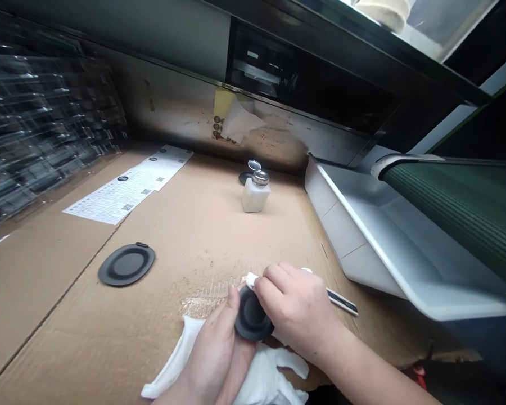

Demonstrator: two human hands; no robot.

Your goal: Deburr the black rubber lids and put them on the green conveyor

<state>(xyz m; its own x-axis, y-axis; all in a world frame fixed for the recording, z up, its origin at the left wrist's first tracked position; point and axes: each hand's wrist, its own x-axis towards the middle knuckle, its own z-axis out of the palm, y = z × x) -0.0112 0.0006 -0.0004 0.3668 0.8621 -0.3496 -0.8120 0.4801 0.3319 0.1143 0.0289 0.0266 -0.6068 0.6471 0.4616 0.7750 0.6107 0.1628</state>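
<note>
My left hand [213, 349] is closed round a dark round disc [249, 318], thumb along its left edge, low in the middle of the view. My right hand [297, 306] is closed on a small white wipe [251, 279] and presses it against the disc's upper rim. A crumpled white cloth [270, 374] lies under both hands on the cardboard sheet [194, 225]. A second dark disc [126, 264] with a small tab lies flat to the left, apart from my hands.
A white dispenser bottle [255, 194] with a metal top stands further back, with a round lid [253, 166] behind it. Printed sheets [129, 188] lie at the back left. Stacked clear trays [37, 118] fill the left. A white tray [383, 236] and green conveyor belt [464, 214] border the right. A thin black-and-white stick [341, 301] lies beside my right hand.
</note>
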